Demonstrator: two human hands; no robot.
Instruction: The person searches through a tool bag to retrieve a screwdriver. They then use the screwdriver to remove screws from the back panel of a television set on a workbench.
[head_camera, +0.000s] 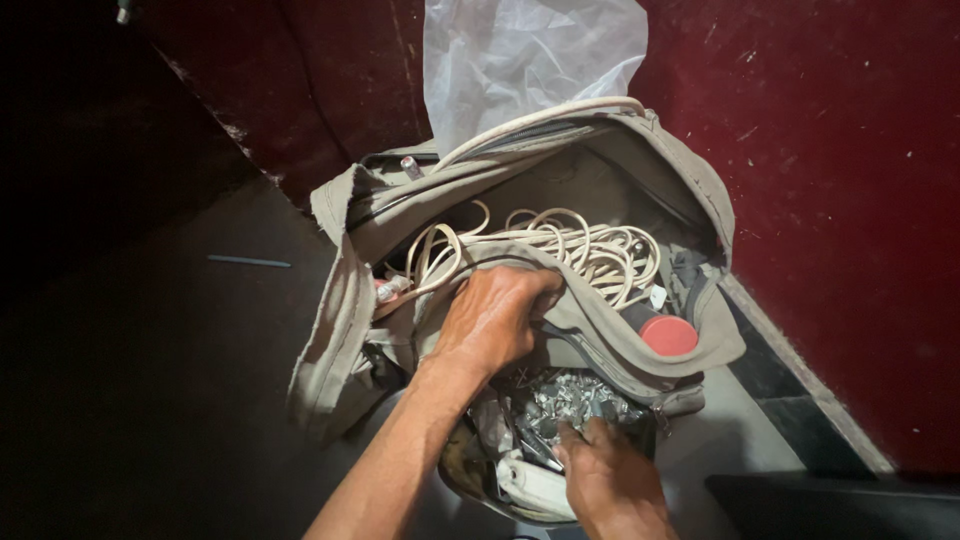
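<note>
- A thin pale-blue stick (248, 262) lies alone on the dark grey floor (150, 400) at the far left, well apart from everything else.
- A worn khaki canvas tool bag (335, 330) stands open in the middle of the scene, its far side leaning against the dark red wall (850, 200), which likely keeps the soft bag from slumping.
- A small silver cylinder (411, 166) pokes up from a far-left pocket of the bag, upright so its end shows.
- The left hand (492, 318) rests on the inner canvas divider, fingers curled over its edge in a narrow grip on the fabric; this appears to pull the divider back so the near pocket gapes.
- A loose coil of cream-white cable (560, 245) fills the far compartment, just beyond the left hand's fingertips.
- A crumpled clear plastic sheet (520, 60) rises behind the bag against the wall.
- A heap of small grey metal fasteners (575, 395) sits in the near front pocket, between the 2 hands.
- The right hand (612, 480) reaches into that pocket from the near side, fingers bent down among the fasteners; whether they pinch anything I cannot tell.
- A white plastic fitting (535, 488) lies just left of the right hand.
- A round red cap (668, 335) stands at the right, tucked upright in a side pocket.
</note>
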